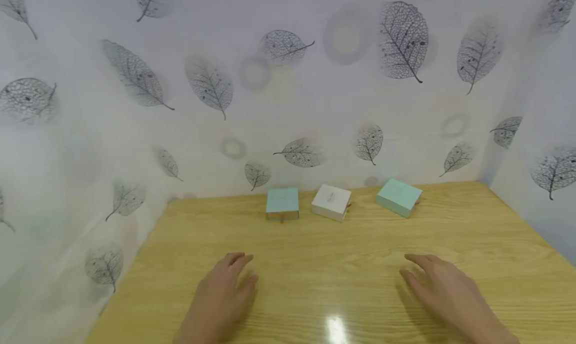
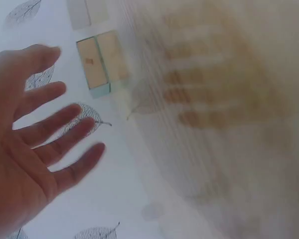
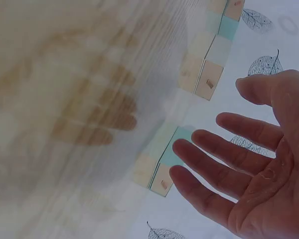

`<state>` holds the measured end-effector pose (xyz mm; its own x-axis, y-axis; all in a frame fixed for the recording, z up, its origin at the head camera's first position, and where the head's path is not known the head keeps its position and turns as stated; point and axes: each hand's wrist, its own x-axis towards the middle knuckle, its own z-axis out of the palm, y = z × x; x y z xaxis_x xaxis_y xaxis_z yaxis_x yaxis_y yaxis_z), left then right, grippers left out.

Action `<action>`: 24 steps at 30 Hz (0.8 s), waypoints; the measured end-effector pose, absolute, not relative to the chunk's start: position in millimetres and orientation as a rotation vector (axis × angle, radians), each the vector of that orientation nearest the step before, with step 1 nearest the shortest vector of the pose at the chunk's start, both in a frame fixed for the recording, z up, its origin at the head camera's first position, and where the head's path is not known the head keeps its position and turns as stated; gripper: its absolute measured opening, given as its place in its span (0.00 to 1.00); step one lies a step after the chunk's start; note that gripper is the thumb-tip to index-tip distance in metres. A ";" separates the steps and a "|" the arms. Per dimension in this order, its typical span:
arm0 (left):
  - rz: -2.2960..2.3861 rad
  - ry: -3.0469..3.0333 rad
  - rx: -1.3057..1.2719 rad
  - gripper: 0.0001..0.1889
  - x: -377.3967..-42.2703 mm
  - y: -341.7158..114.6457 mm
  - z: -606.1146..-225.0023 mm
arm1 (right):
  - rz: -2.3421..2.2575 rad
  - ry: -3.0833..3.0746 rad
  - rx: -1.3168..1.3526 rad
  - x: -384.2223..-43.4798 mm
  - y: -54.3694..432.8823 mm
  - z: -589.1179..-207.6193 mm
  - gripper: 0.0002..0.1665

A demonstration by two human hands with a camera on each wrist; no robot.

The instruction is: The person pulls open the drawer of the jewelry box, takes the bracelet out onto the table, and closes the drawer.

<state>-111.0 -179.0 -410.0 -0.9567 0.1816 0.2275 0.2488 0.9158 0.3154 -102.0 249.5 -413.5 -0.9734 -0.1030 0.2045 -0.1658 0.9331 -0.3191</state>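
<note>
Three small boxes stand in a row at the back of a wooden table. On the left is a light blue box (image 1: 282, 200) with a brown front side and a small tab. The white box (image 1: 330, 201) in the middle sits turned at an angle, a dark tab at its right. A mint green box (image 1: 399, 197) lies angled on the right. My left hand (image 1: 222, 294) hovers over the table in front of the blue box, fingers relaxed. My right hand (image 1: 445, 291), fingers loosely spread, is in front of the green box. Both hands hold nothing and touch no box.
A pale curtain (image 1: 315, 94) with a leaf print hangs behind the table and along both sides. The wooden tabletop (image 1: 328, 264) is glossy and reflects a bright light near its front. In the wrist views the hands are mirrored in its surface.
</note>
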 end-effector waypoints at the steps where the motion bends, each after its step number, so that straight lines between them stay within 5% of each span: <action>1: -0.538 -2.864 -0.347 0.20 -118.2 -178.8 -409.6 | 0.508 -2.897 0.220 -104.1 248.4 -412.8 0.22; 13: -0.703 -2.723 -0.487 0.16 -203.1 -175.7 -413.3 | 0.477 -2.902 0.413 -128.1 229.3 -414.9 0.16; 24: -0.765 -2.786 -0.621 0.25 -262.1 -160.5 -416.2 | 0.384 -2.906 0.504 -142.2 219.3 -409.4 0.14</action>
